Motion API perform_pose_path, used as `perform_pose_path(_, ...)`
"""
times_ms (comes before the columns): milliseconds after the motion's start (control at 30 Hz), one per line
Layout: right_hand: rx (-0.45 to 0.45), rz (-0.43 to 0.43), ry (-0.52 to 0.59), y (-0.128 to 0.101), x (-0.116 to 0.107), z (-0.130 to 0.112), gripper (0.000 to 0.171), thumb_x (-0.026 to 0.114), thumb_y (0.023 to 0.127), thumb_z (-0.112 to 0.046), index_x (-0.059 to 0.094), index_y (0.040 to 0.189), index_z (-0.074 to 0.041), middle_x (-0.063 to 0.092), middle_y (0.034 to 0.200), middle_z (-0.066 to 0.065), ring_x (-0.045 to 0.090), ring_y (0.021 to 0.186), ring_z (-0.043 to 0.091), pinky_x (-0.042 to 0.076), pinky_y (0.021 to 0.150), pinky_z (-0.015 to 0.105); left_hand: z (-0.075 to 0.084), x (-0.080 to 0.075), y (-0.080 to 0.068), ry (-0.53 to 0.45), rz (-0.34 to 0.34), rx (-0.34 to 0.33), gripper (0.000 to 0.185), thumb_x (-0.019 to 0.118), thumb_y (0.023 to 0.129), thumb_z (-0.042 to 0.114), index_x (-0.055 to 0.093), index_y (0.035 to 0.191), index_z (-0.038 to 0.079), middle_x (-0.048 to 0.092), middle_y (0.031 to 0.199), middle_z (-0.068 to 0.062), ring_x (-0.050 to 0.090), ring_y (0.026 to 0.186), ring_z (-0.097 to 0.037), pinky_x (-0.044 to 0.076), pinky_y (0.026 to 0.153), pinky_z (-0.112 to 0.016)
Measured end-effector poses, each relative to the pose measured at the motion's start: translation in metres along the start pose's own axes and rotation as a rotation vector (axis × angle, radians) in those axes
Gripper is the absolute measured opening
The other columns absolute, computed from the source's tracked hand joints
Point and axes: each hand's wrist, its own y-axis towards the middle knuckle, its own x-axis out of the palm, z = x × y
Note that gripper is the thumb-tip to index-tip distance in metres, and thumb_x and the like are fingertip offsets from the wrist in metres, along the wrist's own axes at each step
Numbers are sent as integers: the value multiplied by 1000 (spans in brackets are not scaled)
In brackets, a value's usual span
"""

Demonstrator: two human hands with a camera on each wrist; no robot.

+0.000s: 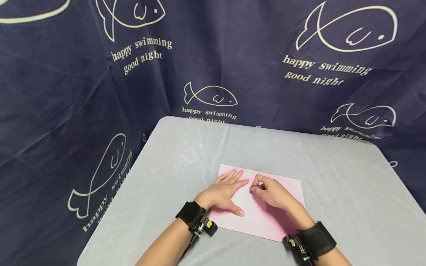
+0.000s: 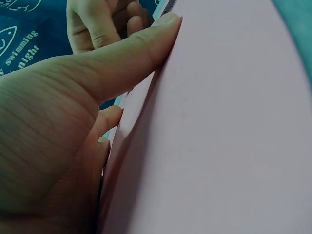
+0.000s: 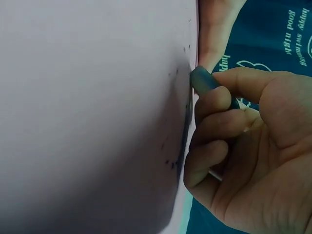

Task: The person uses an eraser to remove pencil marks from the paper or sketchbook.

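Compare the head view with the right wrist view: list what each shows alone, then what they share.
Head view only: the grey table, the whole pink paper, the left hand flat on it, both wrist straps.

Right wrist view only: the dark crayon pinched in curled fingers, small dark marks on the paper.

Both: the right hand, the paper, the fish-print cloth.

I take this for a makeshift recording corner, not a lived-in room: a grey-covered table (image 1: 332, 177) hemmed from 9 to 3 o'clock by navy fish-print cloth (image 1: 66, 92) (bedsheet-like, reading "happy swimming good night").
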Motion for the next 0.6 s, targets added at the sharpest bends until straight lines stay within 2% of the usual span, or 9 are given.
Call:
perform_pose_path(200, -22, 19, 7, -9, -3, 10, 7, 69, 95, -17, 64, 90, -19, 66, 77, -7, 51, 67, 8, 40, 63, 24, 2, 0, 0, -5, -6, -9, 112, 80, 74, 67, 24, 164, 31, 1, 175, 3, -5, 162, -17, 4, 132, -41)
perform_pose_path(600, 45, 62, -30, -32, -15, 21, 7, 70, 96, -22, 65, 92, -19, 60, 66, -7, 48, 61, 6, 37, 58, 23, 3, -1, 1, 2, -5, -6, 112, 80, 74, 67, 24, 164, 31, 1, 175, 3, -5, 162, -16, 4, 132, -42)
